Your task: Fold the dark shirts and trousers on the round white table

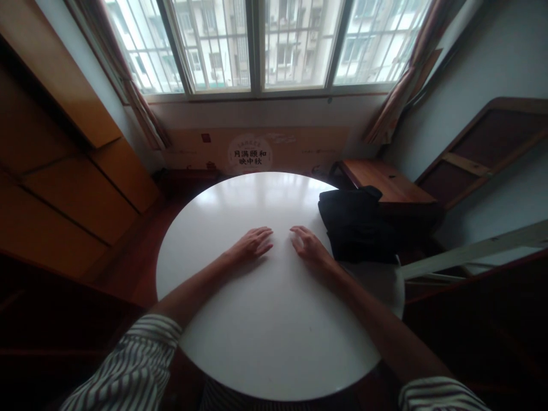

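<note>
Both of my hands rest at the middle of a round white table point(265, 325), a small gap between them. My left hand point(252, 242) has its fingers stretched out and holds nothing. Facing it, my right hand point(307, 244) lies with fingers loosely bent and apart, also holding nothing. A folded black cloth, perhaps a garment point(359, 225), lies on the right side of the table, just beyond my right hand, and hangs over the edge. Striped sleeves are pushed up on both forearms.
A wooden desk or bench point(387, 180) stands behind the table on the right, near a leaning wooden frame point(466, 165). Wooden cabinets point(77, 188) line the left. A printed cardboard panel point(299, 142) is under the barred window point(295, 45).
</note>
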{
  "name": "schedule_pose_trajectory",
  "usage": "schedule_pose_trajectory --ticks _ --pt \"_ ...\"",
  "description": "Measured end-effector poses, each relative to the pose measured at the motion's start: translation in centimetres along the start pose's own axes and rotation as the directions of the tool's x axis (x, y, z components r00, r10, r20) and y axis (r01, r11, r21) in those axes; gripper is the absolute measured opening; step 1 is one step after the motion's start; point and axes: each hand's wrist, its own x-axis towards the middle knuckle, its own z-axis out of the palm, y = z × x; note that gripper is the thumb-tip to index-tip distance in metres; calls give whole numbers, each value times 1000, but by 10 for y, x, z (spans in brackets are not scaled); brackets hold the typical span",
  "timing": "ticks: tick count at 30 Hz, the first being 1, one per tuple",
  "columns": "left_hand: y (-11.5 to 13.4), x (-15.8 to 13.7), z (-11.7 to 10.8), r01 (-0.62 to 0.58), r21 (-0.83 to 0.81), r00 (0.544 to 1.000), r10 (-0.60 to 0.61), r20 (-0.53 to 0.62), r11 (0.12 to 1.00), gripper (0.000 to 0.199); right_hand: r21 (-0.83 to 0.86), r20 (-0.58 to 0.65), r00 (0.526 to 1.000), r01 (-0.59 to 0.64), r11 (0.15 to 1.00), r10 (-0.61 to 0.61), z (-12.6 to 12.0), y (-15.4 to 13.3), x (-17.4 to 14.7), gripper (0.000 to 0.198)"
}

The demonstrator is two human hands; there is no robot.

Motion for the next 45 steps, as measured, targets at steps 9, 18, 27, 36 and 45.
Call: schedule_pose_trajectory --ticks 9,18,27,36,45 --pt "-9 -9 5 -27 78 987 15 158 997 103 -253 369 929 104 962 -3 -1 -3 -10 113" --pt "-11 -8 11 1 112 980 -23 199 994 121 -302 359 933 145 942 -28 2 -3 -12 118" --pt "-18 -11 14 31 121 985 -51 165 992 128 -329 353 935 158 931 -34 3 -2 -15 124" --pt "-16 -12 13 39 108 990 -53 131 993 128 -347 382 924 148 926 -4 1 -3 -13 120" --pt "-15 -12 12 37 114 989 -53 135 993 128 -337 383 924 150 930 -11 1 -3 -13 119"
